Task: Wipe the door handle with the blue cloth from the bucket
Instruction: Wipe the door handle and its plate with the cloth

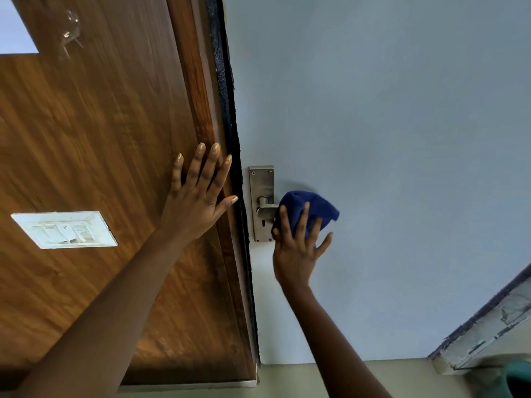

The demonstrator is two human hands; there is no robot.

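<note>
Blue cloth (309, 209) is gripped under the right hand's (296, 254) fingers (300, 218), pressed over the handle (265, 209); wiping is under way. Left hand (195, 202) is spread flat. Next, strokes along the lever are required.

blue cloth (309, 209) hides most of the door handle (265, 209).
</note>
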